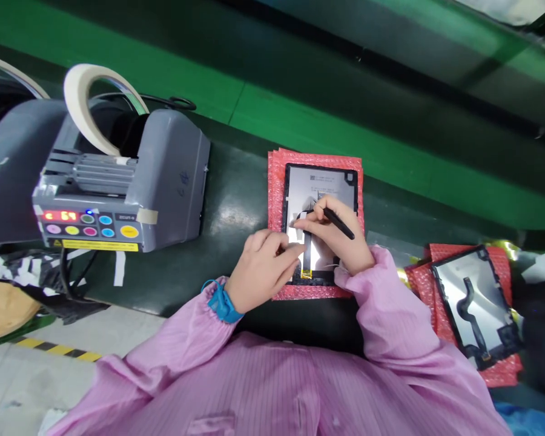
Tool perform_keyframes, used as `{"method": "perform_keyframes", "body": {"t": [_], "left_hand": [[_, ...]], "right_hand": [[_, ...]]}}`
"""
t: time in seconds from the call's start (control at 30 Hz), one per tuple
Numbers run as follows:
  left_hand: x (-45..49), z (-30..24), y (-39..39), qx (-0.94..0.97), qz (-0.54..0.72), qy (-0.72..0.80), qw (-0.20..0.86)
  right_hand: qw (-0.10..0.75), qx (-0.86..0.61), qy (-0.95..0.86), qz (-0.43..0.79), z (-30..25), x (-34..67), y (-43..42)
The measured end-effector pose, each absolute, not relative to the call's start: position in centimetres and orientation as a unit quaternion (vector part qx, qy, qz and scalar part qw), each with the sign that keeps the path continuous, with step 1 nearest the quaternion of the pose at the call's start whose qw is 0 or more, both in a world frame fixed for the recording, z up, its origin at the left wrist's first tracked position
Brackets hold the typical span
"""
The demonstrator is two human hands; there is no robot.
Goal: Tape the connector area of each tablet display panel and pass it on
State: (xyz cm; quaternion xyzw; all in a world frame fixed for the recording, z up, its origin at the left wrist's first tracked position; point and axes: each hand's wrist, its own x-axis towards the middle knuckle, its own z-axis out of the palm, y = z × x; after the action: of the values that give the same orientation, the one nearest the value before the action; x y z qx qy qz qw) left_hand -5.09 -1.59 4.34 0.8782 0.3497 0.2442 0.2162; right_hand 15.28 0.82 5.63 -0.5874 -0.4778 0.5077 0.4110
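A black-framed tablet panel [320, 181] lies on a red bubble-wrap sheet [276, 181] on the dark green belt. My right hand [340, 233] is closed on a black pen-like tool [339, 223], its tip near a white tape strip [300, 217] on the panel's silvery middle. My left hand [263, 266] rests on the panel's lower left, fingers curled and pressing by the strip. A blue wrist strap [221, 301] sits on my left wrist. Both arms wear pink sleeves.
A grey tape dispenser machine [131, 181] with coloured buttons and a white tape roll [88, 97] stands at left. Another panel [475, 303] on red bubble wrap lies at right. White tape scraps [13, 269] litter the left edge. A green rail [345, 133] runs behind.
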Motion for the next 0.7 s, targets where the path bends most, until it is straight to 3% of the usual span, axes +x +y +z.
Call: {"method": "perform_keyframes", "body": {"t": [0.27,0.47,0.6,0.7], "left_hand": [[-4.9,1.8,-1.3,0.879,0.228,0.39,0.151],[-5.4,1.6,-0.9,0.894,0.223,0.375,0.097],[-4.7,3.0,-1.1,0.882,0.237,0.396,0.096],[-2.5,4.9,-2.0,0.871,0.292,0.345,0.193]], "right_hand": [[0.416,-0.609,-0.526,0.424,4.3,15.2,1.3],[0.483,-0.667,-0.512,0.244,4.7,16.5,3.8],[0.495,-0.69,-0.506,0.155,5.3,20.5,-2.1],[0.437,-0.706,-0.557,0.014,4.3,24.5,-11.5]]}}
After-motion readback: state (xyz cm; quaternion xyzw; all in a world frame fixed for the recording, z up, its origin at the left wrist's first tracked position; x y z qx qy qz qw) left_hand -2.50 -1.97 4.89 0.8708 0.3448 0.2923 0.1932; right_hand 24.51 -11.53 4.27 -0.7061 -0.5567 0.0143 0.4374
